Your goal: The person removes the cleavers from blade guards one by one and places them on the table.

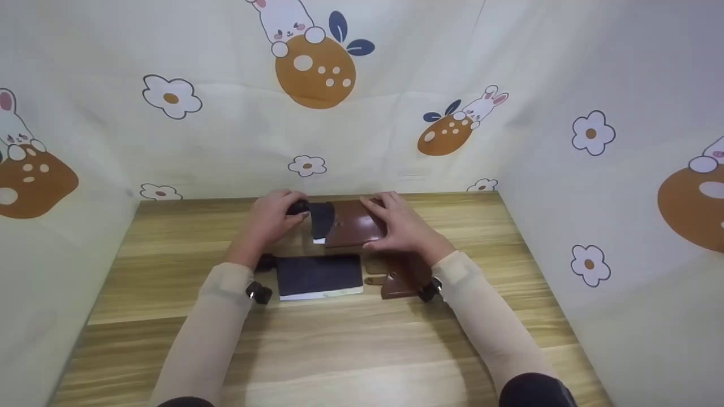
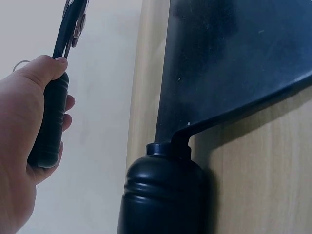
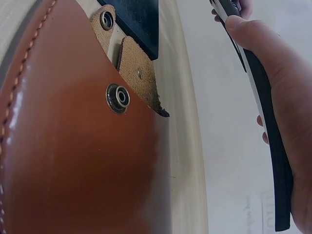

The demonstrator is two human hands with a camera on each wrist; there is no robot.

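Observation:
My left hand (image 1: 273,217) grips the black handle (image 2: 51,122) of a cleaver (image 1: 322,219). Much of its dark blade is inside a brown leather sheath (image 1: 356,225); a strip of blade near the handle shows. The right hand (image 1: 408,226) holds that sheath by its far end, thumb on one side and fingers on the other. In the right wrist view it appears edge-on, so the blade inside is hidden. Nearer me lies a second cleaver (image 1: 319,275), unsheathed, its black handle (image 2: 163,195) beside my left wrist.
Beneath my right forearm lies a second brown leather sheath (image 1: 403,280), with snap straps (image 3: 139,73) at its mouth. Both lie on the wood-grain table (image 1: 339,350). A printed cloth (image 1: 226,135) hangs behind the table and along its sides.

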